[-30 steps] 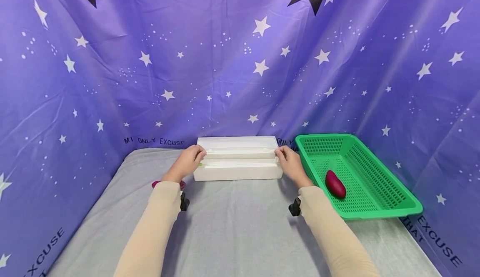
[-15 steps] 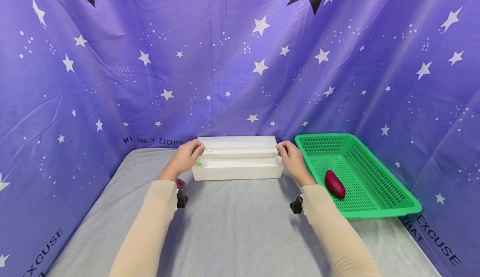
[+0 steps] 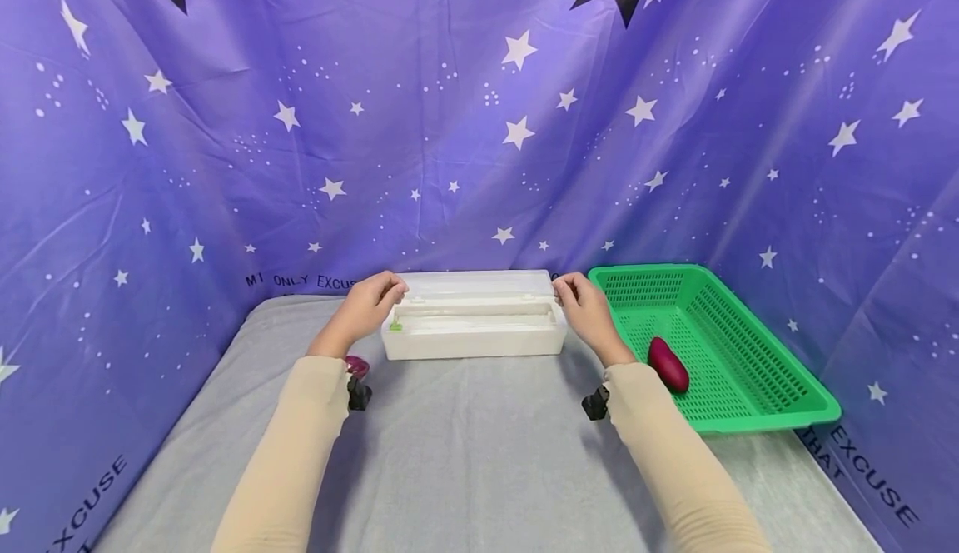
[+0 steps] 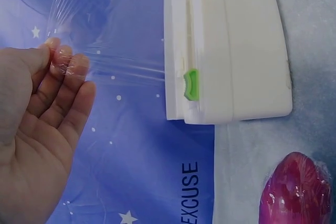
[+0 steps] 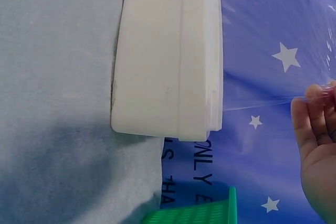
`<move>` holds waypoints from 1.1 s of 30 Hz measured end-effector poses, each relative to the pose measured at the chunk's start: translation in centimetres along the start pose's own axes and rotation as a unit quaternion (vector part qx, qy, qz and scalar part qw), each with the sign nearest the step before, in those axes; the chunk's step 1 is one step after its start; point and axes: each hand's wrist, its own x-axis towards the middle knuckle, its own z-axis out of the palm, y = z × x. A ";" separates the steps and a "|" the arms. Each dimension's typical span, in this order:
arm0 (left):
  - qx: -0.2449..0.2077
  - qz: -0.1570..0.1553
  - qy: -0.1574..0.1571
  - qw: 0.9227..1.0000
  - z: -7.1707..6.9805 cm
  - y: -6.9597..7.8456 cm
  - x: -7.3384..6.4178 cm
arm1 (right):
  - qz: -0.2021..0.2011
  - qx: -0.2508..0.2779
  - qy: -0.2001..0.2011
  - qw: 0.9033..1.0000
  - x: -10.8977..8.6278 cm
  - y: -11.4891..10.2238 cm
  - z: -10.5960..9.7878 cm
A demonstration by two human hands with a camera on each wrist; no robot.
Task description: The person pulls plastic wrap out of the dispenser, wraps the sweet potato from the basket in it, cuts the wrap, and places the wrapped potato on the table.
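A white cling film dispenser (image 3: 474, 343) lies lengthwise at the back of the table, its lid (image 3: 475, 283) raised behind. Clear cling film (image 4: 126, 66) stretches up out of it. My left hand (image 3: 369, 306) pinches one corner of the film between thumb and fingertips, above the dispenser's left end. At the opposite end my right hand (image 3: 588, 311) pinches the other corner, and the film runs taut from the slot to its fingers (image 5: 314, 108). A small green slide cutter (image 4: 192, 84) sits at the left end of the cutting track.
A film-wrapped purple-red oblong object (image 4: 295, 192) lies on the grey cloth (image 3: 464, 445), left of the dispenser and partly behind my left wrist. On the right stands a green plastic basket (image 3: 757, 345) with a similar purple-red object (image 3: 668, 365) in it. A starry purple curtain (image 3: 449, 120) hangs behind.
Both hands have risen and moved slightly apart, drawing the film up from the dispenser. The green cutter and the purple-red object by my left wrist now show more fully.
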 end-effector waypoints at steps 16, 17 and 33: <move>0.000 0.017 0.028 0.999 -1.1 1.0 0.4 | -0.026 0.035 0.011 0.999 0.4 -1.2 -1.2; 0.000 0.018 0.029 0.999 -1.2 1.1 0.4 | -0.029 0.036 0.013 0.999 0.4 -1.3 -1.3; 0.015 0.041 0.047 0.998 -2.8 2.4 0.6 | -0.057 0.030 0.049 0.997 1.2 -2.6 -2.2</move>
